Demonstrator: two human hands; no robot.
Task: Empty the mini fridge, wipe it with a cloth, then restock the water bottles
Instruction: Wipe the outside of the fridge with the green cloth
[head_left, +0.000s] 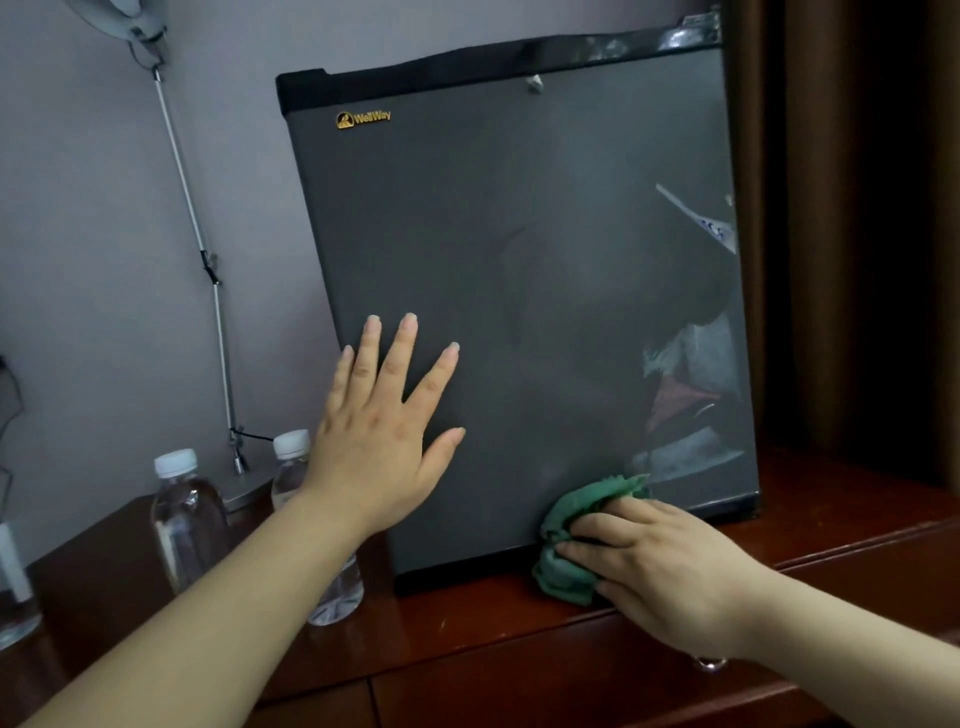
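Crumpled in my right hand (660, 561), a green cloth (576, 540) presses the lower edge of the grey WellWay mini fridge (519, 260), door closed, on a wooden cabinet (519, 639). My left hand (379, 431) lies flat, fingers spread, against its door. Water bottles (187, 514) stand left.

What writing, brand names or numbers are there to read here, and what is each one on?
"WellWay", in gold, on the mini fridge door, upper left corner.
Reflected blue marks at the door's right edge: too blurred to read.
The water bottles show no readable label.
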